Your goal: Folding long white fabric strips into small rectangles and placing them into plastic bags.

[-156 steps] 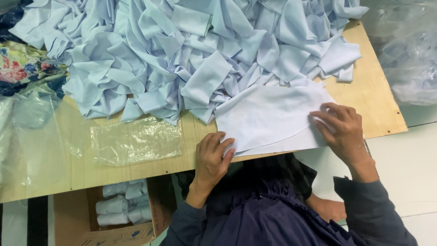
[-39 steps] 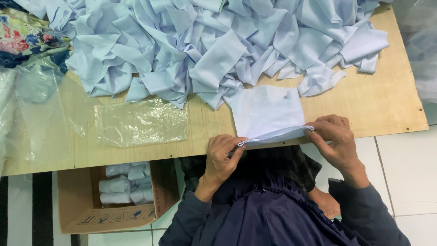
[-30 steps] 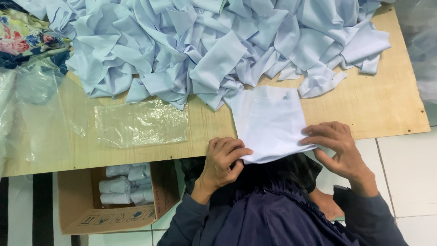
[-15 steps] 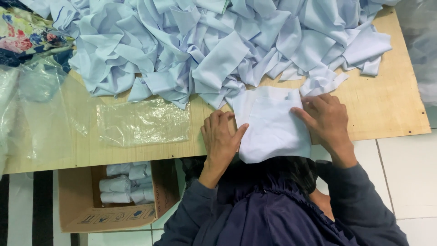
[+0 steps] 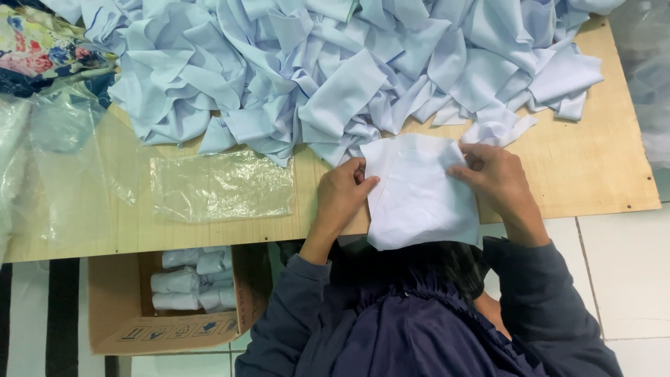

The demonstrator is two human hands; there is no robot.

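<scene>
A folded pale blue-white cloth (image 5: 419, 195) lies at the near edge of the wooden table (image 5: 593, 167), its lower part hanging over the edge. My left hand (image 5: 343, 195) pinches its upper left corner. My right hand (image 5: 494, 176) grips its upper right corner. Just beyond them spreads a big heap of light blue fabric pieces (image 5: 314, 70).
A flat clear plastic bag (image 5: 222, 186) lies on the table left of my hands. More crumpled plastic (image 5: 49, 160) and floral fabric (image 5: 42, 49) are at the far left. Below the table an open cardboard box (image 5: 167, 307) holds rolled pale cloths. White floor tiles at right.
The wide cloth was folded narrower and pulled over the near edge. My hands slid from its lower edge up to its top corners and now grip them.
</scene>
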